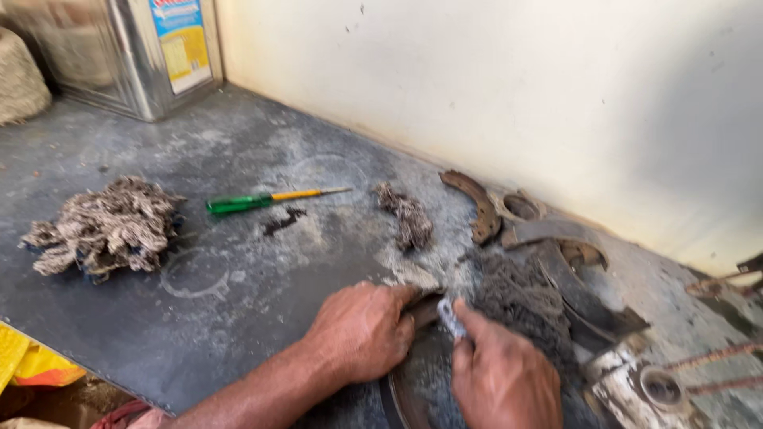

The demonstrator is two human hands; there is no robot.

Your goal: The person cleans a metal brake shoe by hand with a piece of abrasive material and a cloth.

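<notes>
Gripping a curved, dusty brake shoe (413, 373), both hands press a small pale scrap (451, 318).

A dusty grey bench (199, 334) runs along a cream plastered wall (517, 87), which meets the bench's far edge on a slant. The wall carries a few small dark specks and a soft shadow toward the right. Pale ring marks and dust patches stain the bench top; daylight falls evenly across it
</notes>
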